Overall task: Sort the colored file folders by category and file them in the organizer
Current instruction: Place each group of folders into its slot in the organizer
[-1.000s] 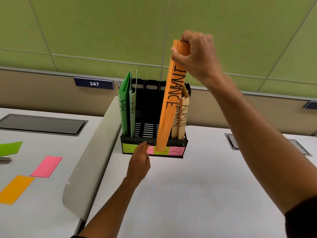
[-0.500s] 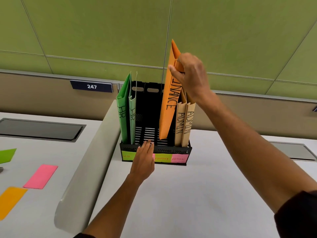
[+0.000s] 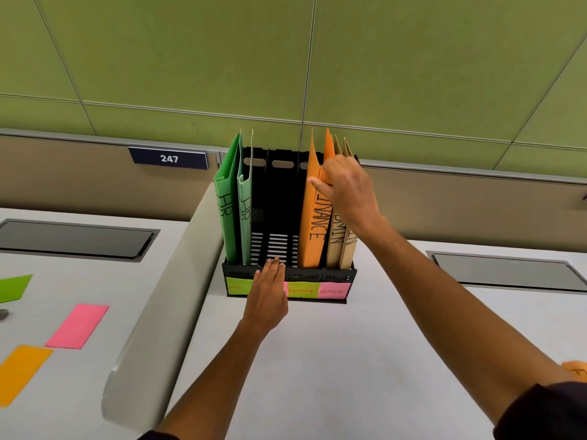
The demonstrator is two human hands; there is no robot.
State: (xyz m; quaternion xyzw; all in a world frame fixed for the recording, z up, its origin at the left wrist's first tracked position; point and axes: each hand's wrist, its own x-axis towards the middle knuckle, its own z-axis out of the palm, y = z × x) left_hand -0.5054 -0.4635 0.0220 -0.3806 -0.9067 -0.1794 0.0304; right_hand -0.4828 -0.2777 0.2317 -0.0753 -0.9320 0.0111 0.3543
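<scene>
A black slotted organizer (image 3: 305, 277) stands on the white desk, its front labelled HR, FINANCE and ADMIN. Two green HR folders (image 3: 233, 204) fill its left slots. An orange FINANCE folder (image 3: 313, 223) stands upright in a slot right of centre, and my right hand (image 3: 344, 188) grips its upper edge. Two tan ADMIN folders (image 3: 344, 246) stand at the far right, partly hidden by that hand. My left hand (image 3: 268, 290) lies flat with straight fingers against the organizer's front rim.
The edge of another orange folder (image 3: 576, 371) shows at the far right. On the left desk lie a pink sheet (image 3: 77, 325), an orange sheet (image 3: 20, 371) and a green sheet (image 3: 14, 287). A grey divider (image 3: 165, 312) separates the desks. Dark recessed panels (image 3: 76, 239) sit in both desktops.
My right hand has lowered the orange FINANCE folder from above the organizer down into its slot. My left hand has slid slightly forward onto the organizer's front rim.
</scene>
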